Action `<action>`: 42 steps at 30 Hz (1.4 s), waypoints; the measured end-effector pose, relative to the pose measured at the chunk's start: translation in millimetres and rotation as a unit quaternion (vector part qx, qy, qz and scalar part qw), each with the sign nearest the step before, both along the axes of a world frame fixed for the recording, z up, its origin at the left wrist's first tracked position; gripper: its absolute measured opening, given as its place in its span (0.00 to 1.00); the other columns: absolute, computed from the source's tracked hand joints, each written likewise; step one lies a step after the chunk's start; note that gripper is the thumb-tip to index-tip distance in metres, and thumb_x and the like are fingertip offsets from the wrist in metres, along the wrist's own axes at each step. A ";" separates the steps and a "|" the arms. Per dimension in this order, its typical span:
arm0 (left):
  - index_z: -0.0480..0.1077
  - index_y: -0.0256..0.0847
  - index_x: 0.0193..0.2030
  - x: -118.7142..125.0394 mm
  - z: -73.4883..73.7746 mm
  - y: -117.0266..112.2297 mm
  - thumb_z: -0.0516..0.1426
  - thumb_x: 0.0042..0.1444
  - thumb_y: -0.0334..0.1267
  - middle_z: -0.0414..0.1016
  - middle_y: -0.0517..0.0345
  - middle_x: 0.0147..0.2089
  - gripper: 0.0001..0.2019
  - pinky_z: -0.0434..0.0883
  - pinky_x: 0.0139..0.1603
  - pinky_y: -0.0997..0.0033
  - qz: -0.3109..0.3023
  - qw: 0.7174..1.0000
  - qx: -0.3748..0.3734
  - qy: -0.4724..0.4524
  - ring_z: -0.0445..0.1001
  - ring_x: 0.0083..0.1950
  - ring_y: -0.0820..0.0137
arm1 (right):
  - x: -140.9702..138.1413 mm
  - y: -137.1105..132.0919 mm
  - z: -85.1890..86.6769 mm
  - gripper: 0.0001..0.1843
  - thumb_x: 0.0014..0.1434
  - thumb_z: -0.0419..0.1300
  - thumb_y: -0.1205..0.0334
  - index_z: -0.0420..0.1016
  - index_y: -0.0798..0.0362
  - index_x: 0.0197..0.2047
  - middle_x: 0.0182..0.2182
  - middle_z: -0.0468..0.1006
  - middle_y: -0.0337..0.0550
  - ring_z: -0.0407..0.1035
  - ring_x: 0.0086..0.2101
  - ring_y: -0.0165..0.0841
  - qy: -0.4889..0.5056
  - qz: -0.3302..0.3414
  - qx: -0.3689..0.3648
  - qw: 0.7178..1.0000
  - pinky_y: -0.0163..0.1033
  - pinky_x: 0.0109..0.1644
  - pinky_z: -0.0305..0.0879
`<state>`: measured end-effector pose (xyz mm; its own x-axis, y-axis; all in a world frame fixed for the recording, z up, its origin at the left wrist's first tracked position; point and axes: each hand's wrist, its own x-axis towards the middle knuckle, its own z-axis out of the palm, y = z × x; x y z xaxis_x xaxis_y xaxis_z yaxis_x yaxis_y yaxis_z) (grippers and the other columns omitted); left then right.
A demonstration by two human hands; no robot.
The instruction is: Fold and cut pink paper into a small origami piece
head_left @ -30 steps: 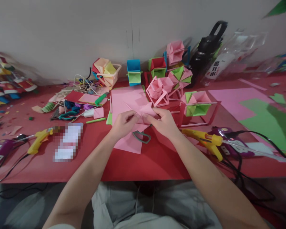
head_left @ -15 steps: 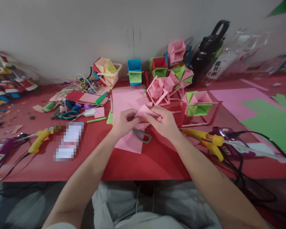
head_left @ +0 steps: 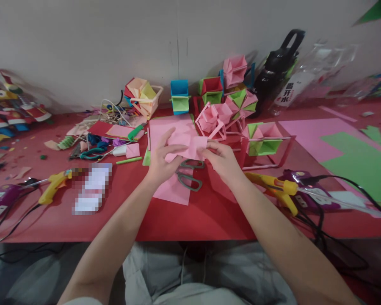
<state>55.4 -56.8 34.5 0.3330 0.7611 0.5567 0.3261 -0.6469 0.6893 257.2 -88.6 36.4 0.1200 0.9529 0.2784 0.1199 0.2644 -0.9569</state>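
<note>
My left hand (head_left: 161,160) and my right hand (head_left: 221,161) hold a small folded pink paper piece (head_left: 190,146) between them, lifted a little above the red table (head_left: 184,216). The left hand's fingers are partly spread with the thumb and a finger on the paper's left side. The right hand pinches its right edge. Under the hands lie a larger pink sheet (head_left: 173,188) and a pair of grey-handled scissors (head_left: 189,180).
Folded paper boxes (head_left: 235,106) in pink, green, blue and red stand at the back by the wall, beside a black bottle (head_left: 274,72). Yellow glue guns lie at the left (head_left: 52,186) and right (head_left: 273,184) with cables. Paper scraps and tools clutter the back left. Pink and green sheets (head_left: 352,156) lie at the right.
Both hands have lifted the pink paper piece off the sheet and unfolded it wider. The scissors under them now show more fully.
</note>
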 end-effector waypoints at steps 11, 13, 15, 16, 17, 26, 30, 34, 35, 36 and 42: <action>0.65 0.40 0.64 7.2 -4.0 4.1 0.65 0.53 0.41 0.77 0.43 0.53 0.32 0.79 0.43 0.63 0.006 0.955 -0.243 -0.171 0.79 0.47 0.63 | 7.4 -3.2 1.6 0.07 0.54 0.63 0.65 0.69 0.49 0.27 0.61 0.74 0.51 0.65 0.62 0.48 -0.194 -0.041 0.097 0.975 0.58 0.64 0.60; 0.70 0.37 0.59 8.4 -0.1 1.6 0.66 0.51 0.39 0.76 0.55 0.35 0.27 0.77 0.32 0.69 0.024 0.944 -0.285 -0.162 0.75 0.32 0.70 | 6.0 -3.8 0.4 0.07 0.55 0.64 0.65 0.70 0.49 0.29 0.60 0.74 0.50 0.66 0.60 0.48 -0.234 -0.059 0.139 0.960 0.59 0.64 0.60; 0.74 0.37 0.54 9.6 2.4 -0.9 0.65 0.50 0.39 0.69 0.63 0.27 0.23 0.75 0.25 0.72 0.035 0.935 -0.312 -0.166 0.69 0.25 0.74 | 4.2 -4.1 -0.8 0.06 0.55 0.65 0.64 0.71 0.49 0.30 0.55 0.75 0.50 0.68 0.56 0.48 -0.275 -0.099 0.179 0.939 0.58 0.61 0.62; 0.74 0.37 0.54 10.3 2.8 -1.8 0.66 0.50 0.39 0.67 0.65 0.25 0.23 0.75 0.23 0.72 0.038 0.932 -0.318 -0.173 0.67 0.24 0.75 | 3.1 -4.3 -1.1 0.05 0.55 0.65 0.64 0.73 0.49 0.31 0.51 0.76 0.50 0.69 0.54 0.47 -0.294 -0.123 0.194 0.928 0.57 0.60 0.63; 0.74 0.37 0.53 10.9 2.8 -2.4 0.66 0.49 0.39 0.66 0.66 0.24 0.23 0.76 0.23 0.72 0.041 0.929 -0.321 -0.179 0.66 0.24 0.75 | 1.8 -4.6 -1.2 0.04 0.56 0.66 0.64 0.74 0.48 0.31 0.48 0.76 0.50 0.70 0.51 0.47 -0.309 -0.145 0.204 0.917 0.56 0.58 0.64; 0.75 0.35 0.53 15.9 -2.3 -4.0 0.64 0.52 0.39 0.57 0.70 0.21 0.21 0.75 0.22 0.72 0.051 0.941 -0.300 -0.147 0.61 0.21 0.77 | -5.4 -9.9 -1.9 0.04 0.63 0.59 0.65 0.75 0.50 0.38 0.36 0.79 0.46 0.72 0.38 0.40 -0.336 -0.109 0.165 0.921 0.43 0.42 0.66; 0.75 0.36 0.53 18.6 -4.3 -5.1 0.61 0.55 0.37 0.60 0.68 0.23 0.19 0.73 0.26 0.74 0.007 0.955 -0.266 -0.130 0.62 0.23 0.77 | -4.8 -10.1 -1.7 0.08 0.65 0.58 0.61 0.75 0.50 0.34 0.31 0.79 0.45 0.70 0.34 0.39 -0.347 -0.089 0.138 0.924 0.43 0.40 0.63; 0.75 0.36 0.52 19.3 -5.9 -5.5 0.58 0.57 0.32 0.60 0.68 0.22 0.16 0.66 0.25 0.78 0.007 0.968 -0.229 -0.100 0.61 0.23 0.78 | -6.7 -11.1 -2.1 0.10 0.68 0.57 0.58 0.79 0.51 0.39 0.38 0.83 0.46 0.70 0.39 0.42 -0.378 -0.080 0.165 0.908 0.46 0.44 0.60; 0.75 0.36 0.52 19.3 -6.2 -5.5 0.58 0.57 0.31 0.60 0.68 0.22 0.16 0.64 0.24 0.78 0.008 0.971 -0.221 -0.095 0.60 0.23 0.78 | -7.8 -11.6 -2.3 0.10 0.68 0.58 0.58 0.80 0.50 0.40 0.40 0.83 0.46 0.70 0.41 0.42 -0.389 -0.087 0.171 0.901 0.47 0.45 0.59; 0.75 0.36 0.52 19.2 -6.6 -5.4 0.57 0.57 0.31 0.61 0.68 0.22 0.16 0.62 0.23 0.78 0.005 0.972 -0.216 -0.093 0.60 0.23 0.78 | -8.9 -12.2 -2.5 0.09 0.67 0.59 0.58 0.81 0.50 0.42 0.41 0.84 0.45 0.70 0.42 0.42 -0.401 -0.096 0.177 0.894 0.47 0.45 0.58; 0.75 0.37 0.53 19.9 -12.6 -3.6 0.55 0.56 0.26 0.61 0.67 0.23 0.18 0.58 0.23 0.79 -0.032 0.971 -0.211 -0.106 0.59 0.23 0.79 | -15.2 -16.1 -1.9 0.07 0.66 0.62 0.60 0.81 0.45 0.45 0.48 0.82 0.41 0.68 0.50 0.43 -0.460 -0.137 0.211 0.852 0.53 0.53 0.53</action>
<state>75.3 -60.5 21.9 0.2987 0.9181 0.2606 0.1169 -0.3062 0.9448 242.0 -104.7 34.4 -0.1313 0.7163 0.6853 0.8804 0.4021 -0.2516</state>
